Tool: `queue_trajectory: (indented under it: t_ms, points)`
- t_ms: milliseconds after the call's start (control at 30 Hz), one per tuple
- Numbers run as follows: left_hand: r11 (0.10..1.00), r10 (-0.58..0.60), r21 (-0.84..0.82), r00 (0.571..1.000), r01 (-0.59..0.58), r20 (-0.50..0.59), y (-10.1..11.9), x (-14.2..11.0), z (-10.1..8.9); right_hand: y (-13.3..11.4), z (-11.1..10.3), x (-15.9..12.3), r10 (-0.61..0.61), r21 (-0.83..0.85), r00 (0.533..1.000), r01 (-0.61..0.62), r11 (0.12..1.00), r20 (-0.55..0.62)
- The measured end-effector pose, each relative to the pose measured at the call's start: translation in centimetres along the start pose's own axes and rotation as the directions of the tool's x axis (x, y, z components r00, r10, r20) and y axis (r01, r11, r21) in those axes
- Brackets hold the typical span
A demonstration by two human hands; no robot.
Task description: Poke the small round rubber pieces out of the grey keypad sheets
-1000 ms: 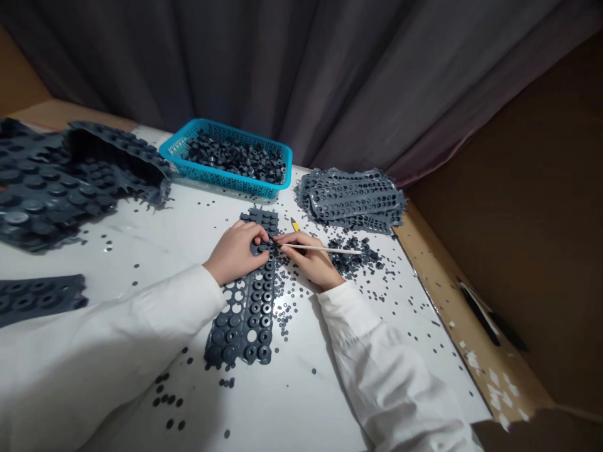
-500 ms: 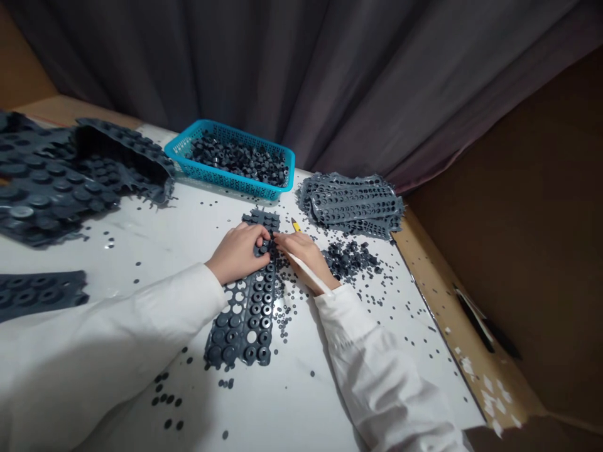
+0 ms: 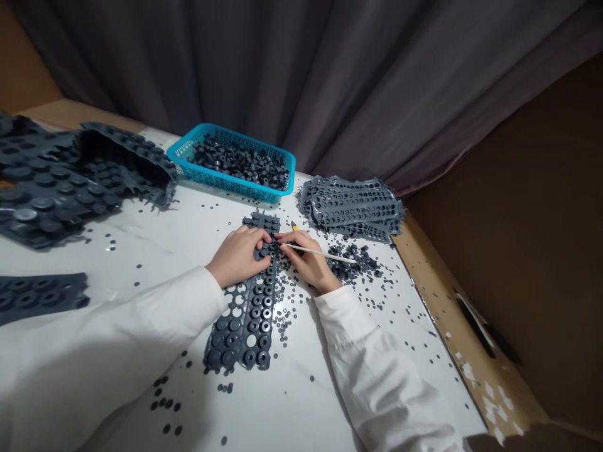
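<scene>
A dark grey moulded rubber sheet [image 3: 258, 307] with rows of round studs, ring-shaped parts and open holes lies lengthwise before me. My left hand [image 3: 241, 252] rests across its upper part, thumb and fingers curled in and gripping it near the right edge. Close beside it, at that same edge, my right hand [image 3: 306, 258] is closed around a thin white stick [image 3: 325, 254]. The stick's tip end is at the sheet, hidden among my fingertips; its other end points right. Small dark discs [image 3: 285, 314] are scattered along the sheet's right side.
A blue basket [image 3: 230, 182] of small dark rubber parts stands at the back. Perforated sheets [image 3: 351, 204] are stacked at the right, near a loose pile of bits [image 3: 351, 262] and a yellow-and-black pointed tool [image 3: 294, 226]. Larger studded sheets [image 3: 56, 194] heap at the left.
The white stick has swung from lying back along my right wrist to pointing out to the right over the pile. My left hand stays in nearly the same place on the sheet.
</scene>
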State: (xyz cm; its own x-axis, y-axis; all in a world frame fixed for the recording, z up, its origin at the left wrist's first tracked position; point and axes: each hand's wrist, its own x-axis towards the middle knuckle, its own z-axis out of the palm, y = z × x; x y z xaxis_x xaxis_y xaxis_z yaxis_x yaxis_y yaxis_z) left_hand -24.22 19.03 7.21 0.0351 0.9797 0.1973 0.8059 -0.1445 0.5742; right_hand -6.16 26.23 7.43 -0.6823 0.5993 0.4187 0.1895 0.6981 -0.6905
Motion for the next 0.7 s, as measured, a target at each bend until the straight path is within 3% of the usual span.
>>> queue_trajectory:
  t_ms: [200, 333, 433, 567, 700]
  points:
    - [1.000, 0.013, 0.007, 1.000, -0.013, -0.001, 0.0, 0.0, 0.0, 0.9, 0.0, 0.6, -0.081, -0.291, 0.989, 0.116, 0.950, 0.127]
    - [1.000, 0.022, 0.006, 1.000, -0.022, -0.002, 0.0, 0.0, 0.0, 1.3, -0.2, 1.3, -0.070, -0.395, 0.998, 0.062, 0.917, -0.006]
    - [1.000, 0.023, 0.005, 1.000, -0.023, -0.001, -0.1, 0.0, 0.0, 1.3, -0.1, 1.5, -0.053, -0.268, 0.994, 0.025, 0.963, -0.098]
    - [1.000, 0.014, 0.003, 1.000, -0.014, -0.003, 0.0, 0.0, 0.0, 1.2, 0.2, 1.5, -0.010, -0.044, 0.998, 0.007, 0.999, -0.066]
    - [1.000, 0.009, 0.003, 1.000, -0.009, 0.000, 0.0, 0.0, 0.1, 1.4, 0.1, 1.4, 0.055, -0.002, 0.997, -0.055, 0.998, -0.057]
